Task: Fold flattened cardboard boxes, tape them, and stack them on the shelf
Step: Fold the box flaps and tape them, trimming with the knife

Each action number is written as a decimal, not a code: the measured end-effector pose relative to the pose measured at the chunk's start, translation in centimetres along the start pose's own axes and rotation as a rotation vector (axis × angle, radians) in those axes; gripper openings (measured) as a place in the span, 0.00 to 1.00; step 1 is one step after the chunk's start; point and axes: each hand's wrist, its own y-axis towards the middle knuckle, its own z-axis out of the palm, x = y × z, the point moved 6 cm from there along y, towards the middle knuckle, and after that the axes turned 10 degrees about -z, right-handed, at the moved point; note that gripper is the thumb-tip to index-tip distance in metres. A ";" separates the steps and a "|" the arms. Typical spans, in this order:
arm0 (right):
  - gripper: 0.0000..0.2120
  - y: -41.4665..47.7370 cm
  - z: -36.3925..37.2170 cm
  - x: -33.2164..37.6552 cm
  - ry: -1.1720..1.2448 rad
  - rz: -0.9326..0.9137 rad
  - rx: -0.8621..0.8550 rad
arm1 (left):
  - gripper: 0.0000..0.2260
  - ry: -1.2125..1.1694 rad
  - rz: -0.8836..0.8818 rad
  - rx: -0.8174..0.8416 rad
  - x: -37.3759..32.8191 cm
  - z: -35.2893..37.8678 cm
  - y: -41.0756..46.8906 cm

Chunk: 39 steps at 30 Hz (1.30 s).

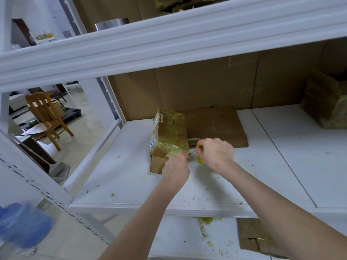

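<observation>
The light is soft, even and cool white. It seems to come from above and behind me, though no lamp shows. My right hand (216, 152) throws a faint, blurry shadow on the white shelf board (131, 156) beneath it. The upper deck (169, 40) leaves the cardboard backing (206, 85) dim. Glossy tape on the box (170, 132) shines yellowish, with a small glint on the strip (191, 152) pinched in my left hand (176, 167) and running to the roll (200, 160) gripped in my right. Straight shelf edges bow near the borders. A blue thing (22, 224) at bottom left is smeared by motion, and the chair (47, 117) beyond looks slightly soft.
</observation>
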 end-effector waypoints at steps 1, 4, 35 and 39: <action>0.10 -0.1 0.1 -0.2 -0.006 0.003 -0.001 | 0.19 -0.022 -0.009 0.021 0.2 0.2 0.0; 0.10 -0.4 0.1 -1.0 -0.013 0.030 -0.010 | 0.18 -0.143 0.003 0.022 0.3 0.2 -0.3; 0.11 -1.1 -0.4 -6.2 0.617 0.195 -0.124 | 0.21 -0.019 0.052 0.080 1.4 3.9 0.9; 0.06 -1.7 -0.3 -7.6 0.739 0.232 -0.198 | 0.23 0.237 0.172 0.089 0.2 5.4 -0.8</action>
